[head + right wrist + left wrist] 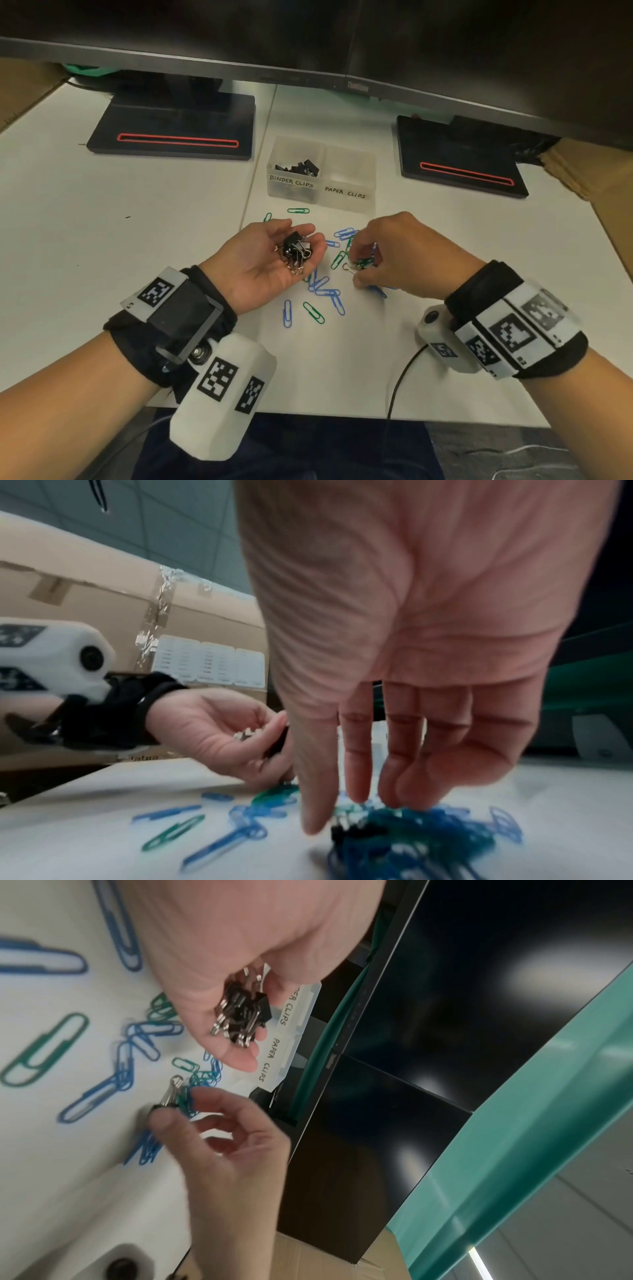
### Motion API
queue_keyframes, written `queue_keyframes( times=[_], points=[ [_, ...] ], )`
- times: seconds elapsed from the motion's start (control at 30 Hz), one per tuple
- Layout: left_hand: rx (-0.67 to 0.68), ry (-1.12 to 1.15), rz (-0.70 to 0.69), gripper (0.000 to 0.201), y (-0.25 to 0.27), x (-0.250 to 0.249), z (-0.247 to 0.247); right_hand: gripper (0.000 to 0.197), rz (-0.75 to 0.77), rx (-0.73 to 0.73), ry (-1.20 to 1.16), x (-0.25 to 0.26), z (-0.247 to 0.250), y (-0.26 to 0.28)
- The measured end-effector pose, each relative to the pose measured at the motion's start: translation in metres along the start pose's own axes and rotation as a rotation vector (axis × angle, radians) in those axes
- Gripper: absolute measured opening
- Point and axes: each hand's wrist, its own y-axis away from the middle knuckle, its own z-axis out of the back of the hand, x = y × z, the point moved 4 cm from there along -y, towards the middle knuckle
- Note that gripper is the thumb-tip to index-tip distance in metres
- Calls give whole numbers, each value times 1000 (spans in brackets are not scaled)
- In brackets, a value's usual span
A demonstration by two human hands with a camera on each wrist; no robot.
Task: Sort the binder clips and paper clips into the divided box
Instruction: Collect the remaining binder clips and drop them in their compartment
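Note:
My left hand (313,236) lies palm up above the white table, fingers curled round several black binder clips (296,248) (240,1015). Just to its right, my right hand (356,270) reaches down into a heap of blue and green paper clips (322,291) (428,829). Its thumb and forefinger pinch one black binder clip (349,268) (167,1099) with silver handles. The clear divided box (346,202) stands behind the hands. Its left half, marked BINDER CLIPS, holds black binder clips (301,168); I see nothing in the right half, marked PAPER CLIPS.
Two black monitor stands (171,133) (462,161) flank the box, and the monitors (308,51) overhang it. A black cable (404,373) runs off the table's near edge. Cardboard boxes (599,178) border the right side. Loose paper clips (298,210) lie before the box.

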Motion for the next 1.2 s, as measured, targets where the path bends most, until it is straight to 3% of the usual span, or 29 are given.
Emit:
queue_keyframes(
  times=[0.23,0.47,0.7,0.83,1.0,1.07,1.2],
  points=[
    [-10,-5,-20,26,3,-8,4,12,4,-30,-44,-2,-7,2],
    [-5,7,-20,25,4,-11,6,18,-40,-109,-142,-7,3,2],
    [-2,-10,-43,27,5,-13,2,13,-26,-397,-328,-2,58,-1],
    [12,-7,-30,27,4,-9,-4,12,107,-340,-351,32,63,-13],
    [135,-18,-7,21,7,-3,-11,11,192,-161,-334,58,36,-24],
    [120,20,8,27,6,-4,-7,10,188,-186,-330,56,35,-23],
    [3,19,3,29,9,-13,0,11,117,-373,-293,34,46,-18]
  ],
)
